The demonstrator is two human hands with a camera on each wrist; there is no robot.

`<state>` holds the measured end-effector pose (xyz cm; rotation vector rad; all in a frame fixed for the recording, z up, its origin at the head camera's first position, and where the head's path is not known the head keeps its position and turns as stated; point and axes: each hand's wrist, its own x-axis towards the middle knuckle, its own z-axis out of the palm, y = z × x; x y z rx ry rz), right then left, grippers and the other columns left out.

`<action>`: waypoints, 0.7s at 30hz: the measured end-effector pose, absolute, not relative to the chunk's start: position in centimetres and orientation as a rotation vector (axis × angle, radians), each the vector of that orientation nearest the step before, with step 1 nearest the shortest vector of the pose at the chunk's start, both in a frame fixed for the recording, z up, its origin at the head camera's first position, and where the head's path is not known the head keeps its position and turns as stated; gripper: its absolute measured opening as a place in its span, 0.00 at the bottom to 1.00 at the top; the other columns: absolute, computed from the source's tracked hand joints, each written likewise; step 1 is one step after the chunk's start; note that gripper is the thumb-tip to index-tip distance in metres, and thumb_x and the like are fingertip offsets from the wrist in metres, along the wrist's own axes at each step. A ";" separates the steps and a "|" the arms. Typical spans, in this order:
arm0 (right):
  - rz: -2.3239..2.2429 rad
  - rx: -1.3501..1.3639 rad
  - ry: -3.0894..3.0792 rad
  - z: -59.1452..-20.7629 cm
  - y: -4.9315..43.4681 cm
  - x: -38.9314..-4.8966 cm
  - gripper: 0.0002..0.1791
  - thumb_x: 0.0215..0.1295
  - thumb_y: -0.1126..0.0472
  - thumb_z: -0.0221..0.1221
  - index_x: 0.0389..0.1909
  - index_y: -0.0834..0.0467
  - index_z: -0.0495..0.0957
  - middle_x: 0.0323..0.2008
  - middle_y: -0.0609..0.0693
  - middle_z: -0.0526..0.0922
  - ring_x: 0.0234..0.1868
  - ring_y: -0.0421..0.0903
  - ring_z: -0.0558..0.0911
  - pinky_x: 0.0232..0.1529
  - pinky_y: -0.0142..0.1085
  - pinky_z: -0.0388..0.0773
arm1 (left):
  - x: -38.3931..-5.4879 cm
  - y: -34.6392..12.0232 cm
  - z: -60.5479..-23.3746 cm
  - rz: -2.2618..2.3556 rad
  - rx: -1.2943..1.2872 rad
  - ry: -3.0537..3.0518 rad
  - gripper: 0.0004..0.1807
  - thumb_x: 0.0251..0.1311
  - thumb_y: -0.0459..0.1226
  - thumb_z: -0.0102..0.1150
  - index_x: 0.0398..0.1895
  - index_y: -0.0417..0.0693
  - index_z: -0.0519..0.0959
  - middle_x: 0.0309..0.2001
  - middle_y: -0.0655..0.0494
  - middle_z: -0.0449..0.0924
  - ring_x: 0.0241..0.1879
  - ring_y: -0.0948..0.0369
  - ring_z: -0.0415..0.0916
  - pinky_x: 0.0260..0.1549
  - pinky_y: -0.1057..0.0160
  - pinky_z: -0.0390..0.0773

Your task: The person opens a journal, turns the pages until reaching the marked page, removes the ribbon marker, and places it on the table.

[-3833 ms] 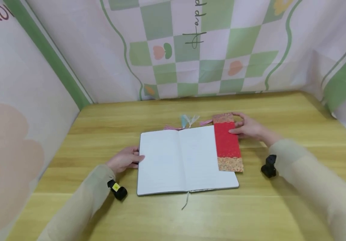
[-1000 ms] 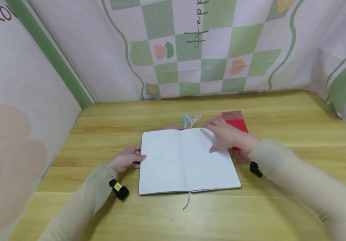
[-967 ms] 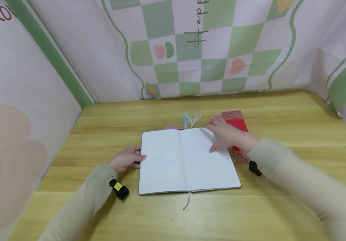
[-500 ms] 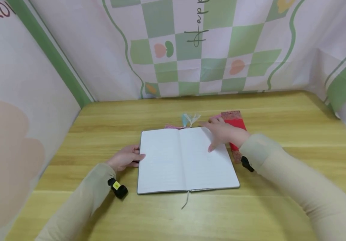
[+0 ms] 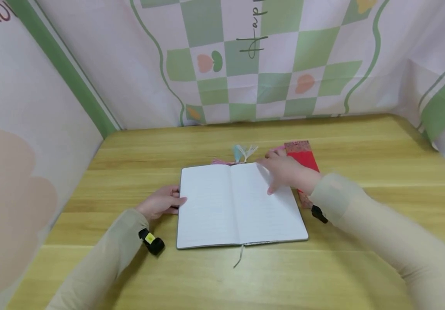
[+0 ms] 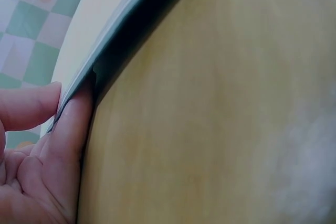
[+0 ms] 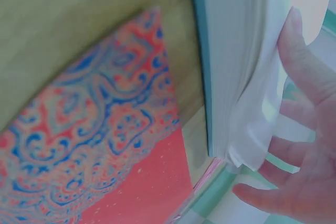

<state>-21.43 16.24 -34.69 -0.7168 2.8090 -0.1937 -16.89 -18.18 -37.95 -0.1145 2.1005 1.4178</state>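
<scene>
An open notebook [image 5: 210, 206] with lined pages lies on the table. At its left edge, my left hand [image 5: 159, 202] pinches the cover and pages, thumb on top and fingers underneath, as the left wrist view shows. My right hand [image 5: 286, 170] is spread over the upper right corner of the right page, its thumb on the paper. In the right wrist view the page corners [image 7: 252, 145] curl up beside the fingers. A flat red tasselled bookmark [image 5: 303, 160] with patterned ends lies right of the notebook, partly hidden by my right hand and forearm.
Blue, white and pink tassels [image 5: 241, 153] stick out past the notebook's top edge. A grey ribbon [image 5: 239, 257] hangs from its bottom edge onto the wooden table [image 5: 191, 280]. A green and white checked cloth [image 5: 241, 86] hangs behind the table.
The red bookmark, earlier held by my right hand over the right page, now lies beside the notebook. My right hand has moved left onto the page corner; my left hand has kept its place.
</scene>
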 end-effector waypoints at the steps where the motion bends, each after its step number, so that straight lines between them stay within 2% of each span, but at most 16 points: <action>1: -0.178 -0.743 2.827 -34.6 16.2 -21.2 0.49 0.39 0.52 0.76 0.64 0.62 0.67 0.60 0.66 0.67 0.62 0.64 0.59 0.56 0.58 0.69 | -16.9 -18.2 -38.0 1.419 -0.115 2.100 0.25 0.68 0.33 0.50 0.66 0.35 0.61 0.52 0.42 0.76 0.36 0.65 0.76 0.35 0.68 0.79; 5: -0.169 -0.842 2.875 -34.5 16.3 -20.4 0.44 0.41 0.54 0.75 0.61 0.64 0.70 0.56 0.65 0.72 0.60 0.64 0.64 0.55 0.54 0.71 | -16.9 -18.2 -38.1 1.421 -0.116 2.102 0.26 0.68 0.33 0.50 0.67 0.36 0.60 0.54 0.41 0.75 0.37 0.64 0.76 0.37 0.67 0.79; 11: -0.341 -0.937 2.816 -34.6 16.5 -19.0 0.35 0.47 0.65 0.72 0.59 0.64 0.72 0.53 0.63 0.75 0.56 0.61 0.72 0.55 0.50 0.73 | -16.9 -18.3 -38.2 1.421 -0.122 2.104 0.27 0.68 0.33 0.50 0.68 0.36 0.59 0.55 0.40 0.74 0.38 0.64 0.76 0.37 0.67 0.79; 16: -0.483 -0.985 2.712 -34.2 16.5 -17.4 0.32 0.50 0.69 0.69 0.59 0.62 0.73 0.54 0.61 0.74 0.56 0.59 0.73 0.55 0.49 0.74 | -16.9 -18.2 -38.2 1.427 -0.122 2.094 0.28 0.68 0.33 0.50 0.68 0.36 0.58 0.57 0.39 0.73 0.38 0.64 0.76 0.37 0.67 0.79; 21: -0.673 -1.004 2.586 -32.9 16.8 -16.5 0.28 0.55 0.69 0.65 0.58 0.62 0.73 0.55 0.59 0.74 0.53 0.55 0.75 0.48 0.44 0.79 | -16.8 -18.3 -38.1 1.436 -0.123 2.100 0.28 0.68 0.33 0.50 0.68 0.36 0.58 0.57 0.39 0.73 0.38 0.64 0.76 0.37 0.67 0.79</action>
